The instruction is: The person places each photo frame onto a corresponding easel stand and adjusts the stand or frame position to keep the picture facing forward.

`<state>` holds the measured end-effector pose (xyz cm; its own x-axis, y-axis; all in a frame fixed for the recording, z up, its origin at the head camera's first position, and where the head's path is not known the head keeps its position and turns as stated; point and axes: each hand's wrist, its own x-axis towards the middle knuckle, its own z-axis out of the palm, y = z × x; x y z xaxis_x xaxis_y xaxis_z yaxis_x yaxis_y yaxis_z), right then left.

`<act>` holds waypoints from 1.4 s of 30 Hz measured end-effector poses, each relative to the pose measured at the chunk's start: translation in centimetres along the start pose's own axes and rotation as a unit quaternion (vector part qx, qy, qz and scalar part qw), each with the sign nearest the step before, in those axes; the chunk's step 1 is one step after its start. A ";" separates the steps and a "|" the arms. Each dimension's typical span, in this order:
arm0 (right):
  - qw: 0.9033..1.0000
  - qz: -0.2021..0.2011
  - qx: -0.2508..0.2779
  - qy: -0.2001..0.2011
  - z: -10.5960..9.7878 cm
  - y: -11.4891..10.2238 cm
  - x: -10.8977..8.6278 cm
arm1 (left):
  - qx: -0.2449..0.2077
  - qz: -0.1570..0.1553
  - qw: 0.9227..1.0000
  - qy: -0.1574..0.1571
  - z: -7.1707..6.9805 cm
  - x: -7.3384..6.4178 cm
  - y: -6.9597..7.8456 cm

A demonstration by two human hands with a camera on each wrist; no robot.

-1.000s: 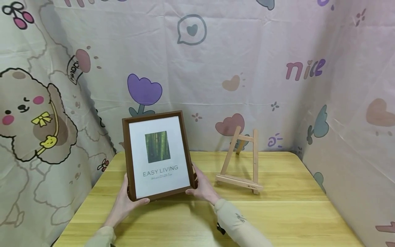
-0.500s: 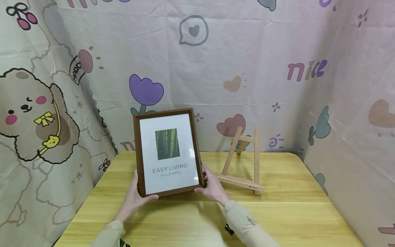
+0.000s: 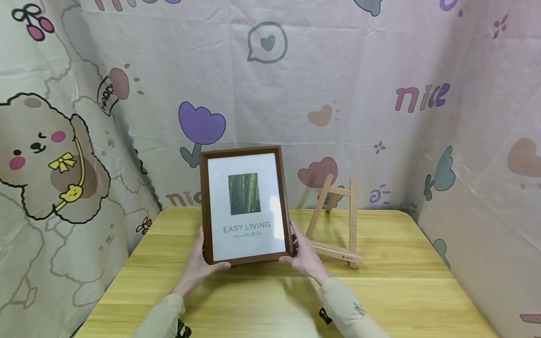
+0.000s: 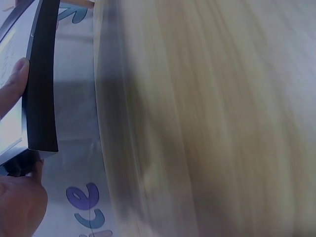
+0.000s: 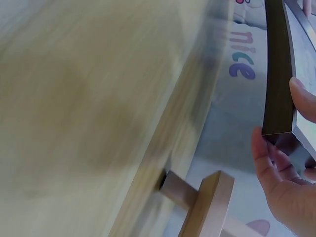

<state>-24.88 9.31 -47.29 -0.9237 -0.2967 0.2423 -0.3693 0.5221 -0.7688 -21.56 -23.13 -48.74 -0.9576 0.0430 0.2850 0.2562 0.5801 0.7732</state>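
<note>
A brown picture frame (image 3: 245, 206) with a bamboo picture and the words EASY LIVING is held up in both hands, tilted slightly in the head view. My left hand (image 3: 200, 265) grips its lower left corner, thumb over the front edge. At the lower right corner my right hand (image 3: 305, 256) grips it, thumb on the front and fingers behind, as the right wrist view shows. Both wrist views show a gap between the frame's bottom edge and the table. Just right of the right hand stands a small wooden easel (image 3: 352, 216), its ledge partly covered by that hand.
The light wooden table (image 3: 405, 300) reaches back to a patterned cloth (image 3: 270, 94) hung behind it. More cloth hangs along the left and right sides. In the right wrist view, part of the easel (image 5: 210, 202) shows close below the right hand.
Both hands have carried the picture frame to the right and slightly upward, nearer the easel. Its lean in the head view has lessened. The easel has stayed in place.
</note>
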 end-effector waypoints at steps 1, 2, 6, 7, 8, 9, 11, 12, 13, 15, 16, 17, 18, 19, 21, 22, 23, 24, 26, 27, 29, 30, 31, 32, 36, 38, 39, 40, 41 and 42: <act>1.000 0.002 0.001 0.003 -0.2 0.1 -0.1 | -0.002 0.004 1.000 0.000 0.2 0.1 0.1; 1.000 0.003 0.001 0.007 -0.3 0.1 -0.2 | -0.003 0.008 1.000 0.000 0.4 0.2 0.2; 1.000 0.014 -0.001 0.021 -1.1 0.4 -0.6 | -0.009 0.029 1.000 0.001 1.2 0.8 0.5; 1.000 0.016 0.001 0.024 -1.2 0.6 -0.7 | -0.014 0.035 0.999 0.002 1.4 0.9 0.5; 0.999 0.020 0.003 0.026 -1.4 0.6 -0.8 | -0.016 0.038 0.999 0.001 1.6 1.1 0.6; 0.999 0.019 0.004 0.028 -1.6 0.7 -0.9 | -0.019 0.041 0.999 -0.001 1.8 1.2 0.6; 0.999 0.022 0.009 0.031 -1.9 1.0 -1.1 | -0.020 0.046 0.999 -0.002 2.2 1.5 0.8; 0.999 0.022 0.008 0.033 -2.1 1.1 -1.2 | -0.025 0.049 0.998 -0.002 2.4 1.6 0.9; 0.999 0.022 0.007 0.036 -2.2 1.2 -1.3 | -0.028 0.052 0.998 -0.004 2.6 1.7 1.0; 0.999 0.023 0.003 0.041 -2.5 1.4 -1.5 | -0.032 0.058 0.998 -0.006 2.9 1.9 1.2; 0.999 0.026 0.000 0.044 -2.6 1.5 -1.6 | -0.033 0.062 0.998 -0.007 3.0 2.0 1.2; 0.999 0.026 -0.003 0.047 -2.8 1.6 -1.7 | -0.037 0.066 0.997 -0.008 3.2 2.1 1.3; 0.998 0.028 -0.006 0.048 -3.0 1.7 -1.9 | -0.040 0.070 0.997 -0.010 3.3 2.2 1.4; 0.998 0.030 -0.010 0.050 -3.1 1.8 -2.0 | -0.041 0.074 0.996 -0.011 3.5 2.4 1.5; 0.998 0.033 -0.013 0.052 -3.5 2.0 -2.2 | -0.041 0.080 0.996 -0.012 3.9 2.6 1.7; 0.998 0.035 -0.015 0.055 -3.7 2.1 -2.3 | -0.043 0.084 0.995 -0.014 4.0 2.8 1.8; 0.998 0.036 -0.013 0.056 -3.9 2.2 -2.4 | -0.046 0.086 0.995 -0.016 4.2 2.9 2.0; 0.998 0.037 -0.014 0.058 -4.1 2.3 -2.5 | -0.047 0.089 0.995 -0.017 4.4 3.1 2.1; 0.997 0.035 -0.021 0.064 -4.5 2.5 -2.7 | -0.049 0.091 0.995 -0.019 4.8 3.3 2.3; 0.997 0.035 -0.022 0.066 -4.7 2.6 -2.8 | -0.051 0.091 0.994 -0.020 4.9 3.4 2.5; 0.997 0.035 -0.025 0.070 -5.0 2.8 -3.1 | -0.051 0.091 0.994 -0.024 5.3 3.6 2.8; 0.996 0.035 -0.026 0.074 -5.2 2.9 -3.2 | -0.050 0.091 0.994 -0.025 5.5 3.7 2.9; 0.996 0.036 -0.025 0.075 -5.3 3.0 -3.3 | -0.050 0.090 0.994 -0.028 5.7 3.8 3.0; 0.996 0.039 -0.020 0.077 -5.5 3.1 -3.3 | -0.050 0.089 0.994 -0.031 5.8 3.9 3.1; 0.996 0.036 -0.006 0.084 -6.0 3.5 -3.6 | -0.057 0.090 0.994 -0.038 6.5 4.3 3.6; 0.996 0.035 -0.005 0.088 -6.2 3.8 -3.7 | -0.056 0.095 0.993 -0.036 6.8 4.5 3.7; 0.995 0.035 -0.005 0.089 -6.3 3.9 -3.8 | -0.057 0.099 0.993 -0.036 7.0 4.6 3.8; 0.995 0.036 -0.008 0.091 -6.4 4.0 -3.8 | -0.055 0.101 0.993 -0.035 7.1 4.7 3.8; 0.995 0.040 -0.010 0.093 -6.5 4.1 -3.9 | -0.056 0.105 0.992 -0.034 7.3 4.8 3.9; 0.995 0.042 -0.012 0.094 -6.7 4.1 -3.9 | -0.056 0.108 0.992 -0.033 7.5 4.8 4.0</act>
<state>-23.44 17.96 -47.44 -0.9531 -0.0973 0.2864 -0.2906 0.5582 -0.7771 -26.16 -14.56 -48.52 -0.8848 0.2117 0.4151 0.4650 0.4581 0.7576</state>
